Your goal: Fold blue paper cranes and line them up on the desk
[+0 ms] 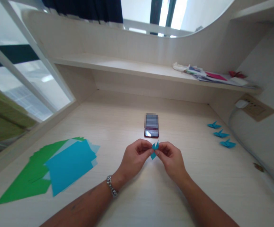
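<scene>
A small folded piece of blue origami paper (153, 155) is pinched between both hands above the middle of the desk. My left hand (138, 154), with a metal bracelet at the wrist, grips its left side between thumb and fingers. On the opposite side, my right hand (171, 156) pinches it the same way. Two narrow points of the paper stick up between the fingertips, and a wider point hangs below. The fingers hide part of the folds. Just beyond the hands lies a phone (151, 133), its screen partly blurred out.
Blue paper sheets (72, 165) overlap green paper sheets (30, 175) on the left. Several folded blue paper cranes (221, 134) line the desk's right side. Papers (205, 74) lie on the shelf (127, 66) above. A white cable (233, 126) runs from the wall socket (257, 107).
</scene>
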Demonstrator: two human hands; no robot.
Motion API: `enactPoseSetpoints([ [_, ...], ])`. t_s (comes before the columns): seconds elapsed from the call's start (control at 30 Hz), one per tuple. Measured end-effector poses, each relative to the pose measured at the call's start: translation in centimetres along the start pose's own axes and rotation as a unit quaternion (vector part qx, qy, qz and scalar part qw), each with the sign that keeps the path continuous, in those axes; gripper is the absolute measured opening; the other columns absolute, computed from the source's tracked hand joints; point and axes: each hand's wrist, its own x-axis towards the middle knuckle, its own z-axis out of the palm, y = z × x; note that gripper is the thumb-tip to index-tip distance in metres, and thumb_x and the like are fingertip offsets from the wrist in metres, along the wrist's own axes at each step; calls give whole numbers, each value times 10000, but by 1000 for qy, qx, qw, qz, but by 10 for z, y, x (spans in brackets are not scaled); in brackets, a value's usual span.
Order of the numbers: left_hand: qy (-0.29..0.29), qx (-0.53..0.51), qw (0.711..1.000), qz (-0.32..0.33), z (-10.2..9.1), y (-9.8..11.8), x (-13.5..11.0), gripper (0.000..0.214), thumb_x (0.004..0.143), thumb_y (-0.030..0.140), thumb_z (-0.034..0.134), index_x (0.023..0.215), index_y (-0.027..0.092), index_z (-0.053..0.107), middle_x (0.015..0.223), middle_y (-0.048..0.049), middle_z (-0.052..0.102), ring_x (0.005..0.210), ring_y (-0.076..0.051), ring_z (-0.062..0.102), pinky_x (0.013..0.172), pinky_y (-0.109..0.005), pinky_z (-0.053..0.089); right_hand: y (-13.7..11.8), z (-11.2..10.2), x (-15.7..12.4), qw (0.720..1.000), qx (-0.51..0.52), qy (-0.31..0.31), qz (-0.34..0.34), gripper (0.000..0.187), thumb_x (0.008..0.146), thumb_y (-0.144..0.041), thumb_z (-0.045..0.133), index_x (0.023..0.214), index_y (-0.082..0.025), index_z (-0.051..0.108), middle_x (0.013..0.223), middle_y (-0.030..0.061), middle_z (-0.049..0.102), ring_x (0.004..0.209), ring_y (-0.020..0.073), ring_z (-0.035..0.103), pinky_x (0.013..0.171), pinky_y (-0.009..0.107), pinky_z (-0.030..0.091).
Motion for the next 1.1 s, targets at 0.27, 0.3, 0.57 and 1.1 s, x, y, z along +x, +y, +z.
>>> enactPoseSetpoints([
  [0.27, -11, -41, 998, -40, 4, -2, 0, 224, 779, 198, 701, 969, 142, 595, 857, -42, 668, 790, -145, 656, 738, -284, 556, 4, 0, 2, 998, 22, -6, 54, 232, 748, -366, 709, 830, -149, 713, 774, 62, 716, 687, 183, 643, 658, 311, 518],
  [0.3, -17, -42, 998, -40, 4, -3, 0, 215, 785, 200, 693, 971, 141, 603, 871, -49, 672, 800, -148, 656, 749, -291, 556, 5, 0, 3, 998, 17, -4, 55, 230, 752, -365, 703, 827, -149, 718, 767, 59, 716, 681, 181, 640, 654, 309, 516],
  [0.57, -18, -52, 997, -56, 3, -5, 1, 235, 740, 211, 735, 934, 134, 626, 862, -67, 695, 781, -169, 670, 747, -325, 566, 9, 0, 2, 998, 14, -6, 54, 204, 741, -332, 705, 855, -167, 741, 818, 64, 734, 738, 198, 649, 710, 347, 522],
  [1.1, -29, -92, 990, -99, 1, -7, 7, 214, 742, 200, 725, 935, 123, 672, 899, -88, 719, 804, -186, 677, 803, -372, 549, 5, 2, 3, 997, 46, 14, 62, 229, 693, -362, 746, 787, -160, 692, 757, 51, 708, 697, 186, 652, 685, 340, 545],
])
